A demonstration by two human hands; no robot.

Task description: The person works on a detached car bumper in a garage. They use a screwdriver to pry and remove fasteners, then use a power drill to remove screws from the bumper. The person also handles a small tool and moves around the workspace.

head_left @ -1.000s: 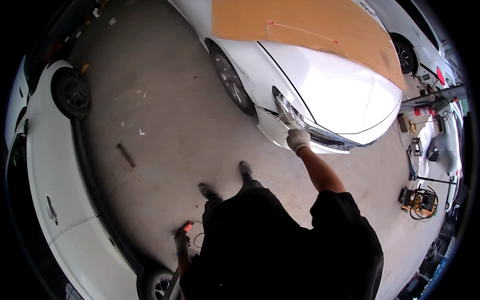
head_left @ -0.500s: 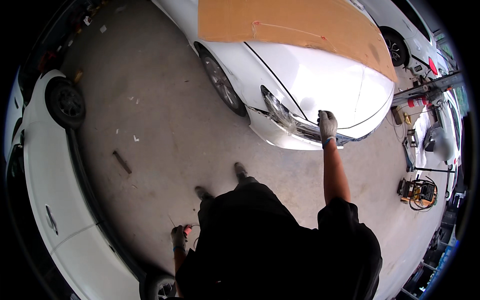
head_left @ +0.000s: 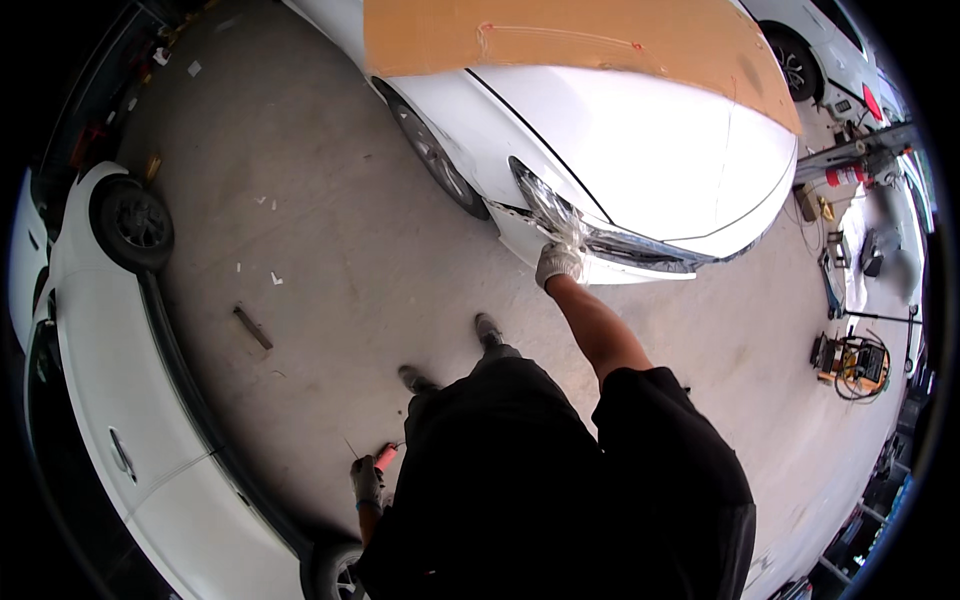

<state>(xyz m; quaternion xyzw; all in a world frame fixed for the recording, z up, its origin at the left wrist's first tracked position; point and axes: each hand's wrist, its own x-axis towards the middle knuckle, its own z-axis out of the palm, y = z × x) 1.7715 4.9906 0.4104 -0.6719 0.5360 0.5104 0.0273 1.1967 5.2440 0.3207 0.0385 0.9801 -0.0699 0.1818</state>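
My gloved right hand [head_left: 558,264] is raised at the front corner of a white car [head_left: 610,140], fingers closed at the lower edge of the headlight [head_left: 541,193], among crumpled clear film; what it grips is too small to make out. The bumper [head_left: 630,270] looks separated from the body along that seam. My gloved left hand [head_left: 366,480] hangs low beside my leg, closed on a red-handled tool [head_left: 386,455] with a thin rod and a cord.
Cardboard [head_left: 580,30] covers the car's upper hood. A second white car [head_left: 120,360] flanks me on the left, a third [head_left: 840,50] stands back right. A metal bar [head_left: 253,328] lies on the floor. A wheeled machine with hoses [head_left: 850,362] and assorted equipment stand at right.
Half a second ago my right hand was higher, over the hood's edge; it has moved down and left to the headlight seam. My left hand stays low with the red tool.
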